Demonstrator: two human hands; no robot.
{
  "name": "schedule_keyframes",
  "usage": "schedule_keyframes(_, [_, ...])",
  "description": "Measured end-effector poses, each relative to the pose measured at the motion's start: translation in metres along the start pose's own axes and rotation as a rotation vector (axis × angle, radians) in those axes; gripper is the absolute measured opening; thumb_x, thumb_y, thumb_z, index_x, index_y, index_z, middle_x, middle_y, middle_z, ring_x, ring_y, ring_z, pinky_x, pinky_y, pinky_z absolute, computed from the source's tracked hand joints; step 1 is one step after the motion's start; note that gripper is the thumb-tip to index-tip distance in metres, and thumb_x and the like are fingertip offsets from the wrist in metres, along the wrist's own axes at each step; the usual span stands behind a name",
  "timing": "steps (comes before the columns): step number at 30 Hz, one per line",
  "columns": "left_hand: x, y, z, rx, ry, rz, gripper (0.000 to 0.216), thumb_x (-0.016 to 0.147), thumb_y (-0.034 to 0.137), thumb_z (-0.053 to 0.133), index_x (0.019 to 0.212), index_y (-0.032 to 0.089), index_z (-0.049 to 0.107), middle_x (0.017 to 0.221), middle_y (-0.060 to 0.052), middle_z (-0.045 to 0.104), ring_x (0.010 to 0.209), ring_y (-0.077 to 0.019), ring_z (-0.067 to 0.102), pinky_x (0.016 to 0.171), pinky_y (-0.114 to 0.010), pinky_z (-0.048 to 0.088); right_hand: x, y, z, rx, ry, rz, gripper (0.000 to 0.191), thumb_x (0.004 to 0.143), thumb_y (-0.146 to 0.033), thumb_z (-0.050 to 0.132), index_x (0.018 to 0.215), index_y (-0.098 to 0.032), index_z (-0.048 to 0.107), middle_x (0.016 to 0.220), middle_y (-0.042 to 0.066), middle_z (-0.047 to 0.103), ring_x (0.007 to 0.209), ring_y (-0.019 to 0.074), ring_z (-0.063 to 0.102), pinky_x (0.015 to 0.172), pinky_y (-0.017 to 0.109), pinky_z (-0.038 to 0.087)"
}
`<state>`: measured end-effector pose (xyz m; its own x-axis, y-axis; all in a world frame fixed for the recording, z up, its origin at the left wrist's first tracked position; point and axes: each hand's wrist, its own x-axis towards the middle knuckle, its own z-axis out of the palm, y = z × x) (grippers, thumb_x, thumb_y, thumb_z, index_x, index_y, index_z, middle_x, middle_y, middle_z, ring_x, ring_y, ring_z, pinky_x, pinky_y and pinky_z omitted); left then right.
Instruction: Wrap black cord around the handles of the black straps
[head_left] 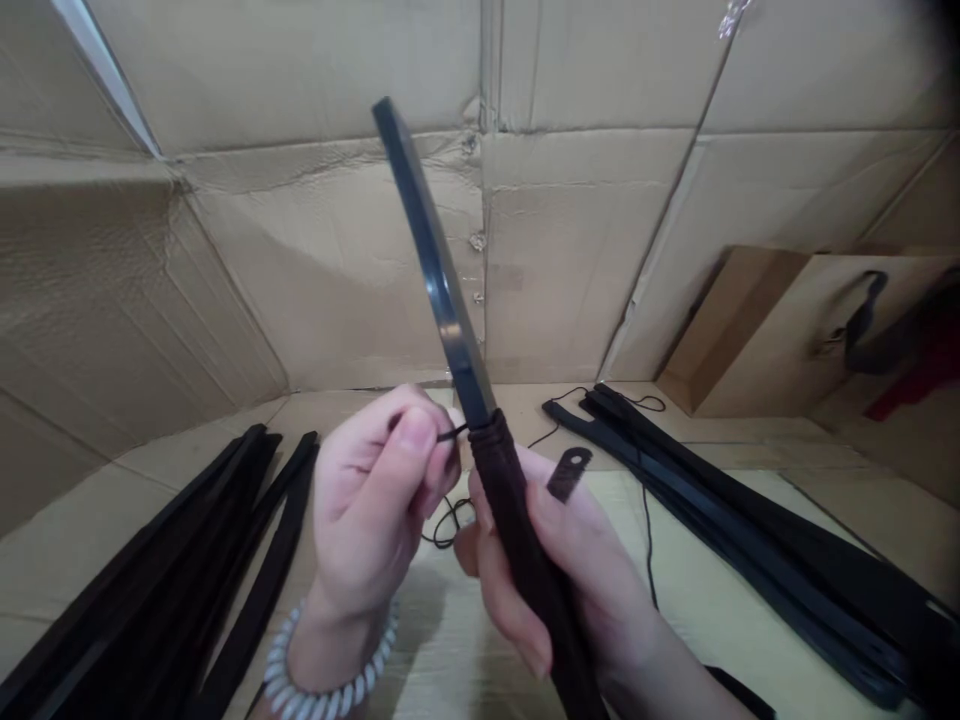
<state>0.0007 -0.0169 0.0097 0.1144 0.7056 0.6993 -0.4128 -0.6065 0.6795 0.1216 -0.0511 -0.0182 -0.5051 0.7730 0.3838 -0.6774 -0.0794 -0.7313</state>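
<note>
Tall cardboard walls [337,270] close in the space from 9 o'clock round through 12 to 3. A bundle of long dark pieces [150,570] lies at 8 o'clock, and a second dark stack [750,530] at 4 o'clock, with loose string about its far end. A brown paper bag [739,330] leans at 3 o'clock.

The long blade-like piece [442,310] is held up in the middle, its tip towards 11 o'clock and its handle [525,530] running down towards 5. The right hand [592,540] is closed round that handle. The left hand [375,500], at about 7 o'clock, has thumb and finger pinched on a thin dark cord [452,433] that leads to the top of the handle. A pale coiled bracelet [281,680] circles the left wrist. A small dark strip [568,475] with a hole sticks out beside the right thumb.

Several turns already ring the handle's top, so I judge the winding well along there; the pinched length is not yet laid down or fastened.

The handle's lower end runs out of frame at 5 o'clock, and the right fingers cover much of its middle. Whether the loose loop [448,520] at 7 o'clock joins the pinched cord, I cannot tell. The bag's dark contents are blurred.
</note>
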Motion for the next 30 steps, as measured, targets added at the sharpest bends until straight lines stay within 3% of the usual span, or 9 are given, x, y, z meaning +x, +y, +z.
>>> schedule_keyframes(4, [-0.006, 0.008, 0.004, 0.010, -0.020, 0.010, 0.033, 0.098, 0.033, 0.049, 0.068, 0.021, 0.056, 0.047, 0.006, 0.033, 0.038, -0.0074, 0.026, 0.032, -0.022, 0.020, -0.002, -0.002, -0.001, 0.033, -0.025, -0.034, 0.030, 0.100, -0.046, 0.038, 0.092, -0.021, 0.052, 0.048, -0.007, 0.047, 0.037, 0.0032, 0.034, 0.042, 0.014, 0.033])
schedule_keyframes(8, [-0.008, 0.007, -0.003, 0.464, 0.060, 0.251, 0.031, 0.099, 0.023, 0.049, 0.070, 0.020, 0.059, 0.057, 0.002, 0.050, 0.048, -0.0086, 0.043, 0.042, -0.024, 0.031, 0.001, -0.007, -0.002, -0.092, 0.078, -0.089, 0.019, 0.095, -0.037, 0.055, 0.109, -0.024, 0.052, 0.056, -0.006, 0.058, 0.042, 0.0043, 0.049, 0.045, 0.013, 0.038])
schedule_keyframes(10, [-0.006, 0.005, -0.007, 0.698, 0.079, 0.390, 0.025, 0.096, 0.019, 0.053, 0.074, 0.021, 0.063, 0.062, 0.002, 0.058, 0.056, -0.0100, 0.051, 0.051, -0.026, 0.037, 0.002, -0.008, -0.001, -0.113, 0.123, -0.132, 0.037, 0.095, -0.030, 0.058, 0.129, -0.034, 0.045, 0.063, -0.007, 0.063, 0.047, 0.0050, 0.055, 0.047, 0.014, 0.042])
schedule_keyframes(12, [-0.002, 0.002, -0.007, 0.775, 0.074, 0.458, 0.019, 0.096, 0.018, 0.054, 0.083, 0.022, 0.068, 0.070, 0.002, 0.066, 0.063, -0.0110, 0.059, 0.059, -0.026, 0.042, 0.001, -0.007, -0.001, -0.134, 0.148, -0.157, 0.047, 0.096, -0.027, 0.055, 0.137, -0.043, 0.039, 0.066, -0.007, 0.065, 0.049, 0.0050, 0.056, 0.049, 0.015, 0.043])
schedule_keyframes(15, [0.002, -0.003, -0.003, 0.624, 0.116, 0.437, 0.020, 0.097, 0.018, 0.053, 0.087, 0.022, 0.069, 0.086, 0.001, 0.073, 0.075, -0.0112, 0.065, 0.067, -0.024, 0.049, -0.002, -0.004, -0.002, -0.186, 0.153, -0.190, 0.037, 0.098, -0.028, 0.052, 0.131, -0.045, 0.049, 0.063, -0.006, 0.066, 0.049, 0.0052, 0.054, 0.048, 0.015, 0.043])
schedule_keyframes(22, [-0.003, -0.014, 0.000, 0.195, 0.117, 0.323, 0.017, 0.096, 0.015, 0.056, 0.089, 0.020, 0.071, 0.087, 0.001, 0.070, 0.081, -0.0080, 0.065, 0.074, -0.016, 0.054, -0.002, -0.003, -0.003, -0.212, 0.132, -0.214, 0.033, 0.099, -0.029, 0.050, 0.129, -0.044, 0.054, 0.063, -0.006, 0.065, 0.048, 0.0049, 0.053, 0.045, 0.015, 0.041])
schedule_keyframes(26, [-0.005, -0.012, -0.003, 0.159, 0.101, 0.338, 0.017, 0.095, 0.012, 0.056, 0.090, 0.019, 0.071, 0.087, 0.000, 0.071, 0.082, -0.0086, 0.066, 0.074, -0.017, 0.055, -0.004, -0.003, -0.001, -0.207, 0.117, -0.216, 0.031, 0.099, -0.030, 0.049, 0.127, -0.042, 0.055, 0.062, -0.006, 0.064, 0.047, 0.0049, 0.052, 0.044, 0.014, 0.041])
schedule_keyframes(30, [-0.002, -0.008, 0.001, 0.270, 0.096, 0.459, 0.015, 0.092, 0.010, 0.059, 0.085, 0.017, 0.069, 0.083, -0.001, 0.069, 0.080, -0.0102, 0.065, 0.072, -0.020, 0.054, -0.006, -0.003, 0.000, -0.199, 0.121, -0.215, 0.024, 0.099, -0.029, 0.049, 0.119, -0.040, 0.058, 0.062, -0.006, 0.064, 0.044, 0.0038, 0.050, 0.043, 0.013, 0.040])
